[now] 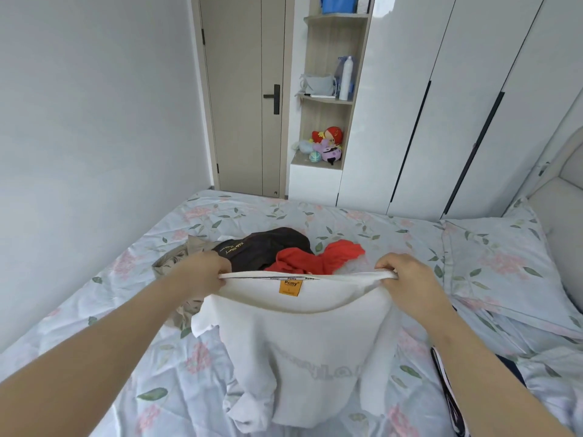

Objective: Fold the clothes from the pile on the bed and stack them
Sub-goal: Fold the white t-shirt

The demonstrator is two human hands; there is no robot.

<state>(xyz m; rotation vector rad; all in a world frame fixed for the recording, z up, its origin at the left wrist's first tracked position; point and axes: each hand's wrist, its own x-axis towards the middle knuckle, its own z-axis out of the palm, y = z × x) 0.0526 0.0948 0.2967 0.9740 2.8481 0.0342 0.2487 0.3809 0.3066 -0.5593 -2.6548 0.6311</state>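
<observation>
**A:** What's nearest?

**B:** The bed [126,357], under a pale blue floral sheet. A dark striped garment [448,389] lies on it at the lower right, partly cut off by the picture's edge. Two bare forearms reach forward over the sheet.

**A:** And the shirt?

**B:** The white shirt [299,342] hangs between the hands, with its top edge pulled taut and level. Its lower part sags down and bunches on the sheet. Faint grey lettering shows on the cloth, too pale to read. An orange label [290,287] marked "Pcmy" sits inside the neckline.

**A:** How are the hands set?

**B:** The left grip [205,272] is curled tight round the shirt's top edge at one end. The right grip [407,279] pinches the other end the same way, fingers folded over the cloth.

**A:** Where's the pile?

**B:** Just behind the shirt, in the middle of the bed. A red garment [315,260] lies in front, touching a dark brown garment [268,244] with pale script on it. A beige garment [176,257] lies to the left, partly hidden by the left forearm.

**A:** Further back?

**B:** A floral pillow [498,257] lies at the right against a padded headboard [568,184]. Beyond the bed are a closed beige door [243,89] with a black handle and an open shelf unit [325,36]. It holds soft toys [328,143], a grey bag [317,83], a white bottle [347,77] and a blue box [339,3]. A white wardrobe [457,89] fills the right.
</observation>
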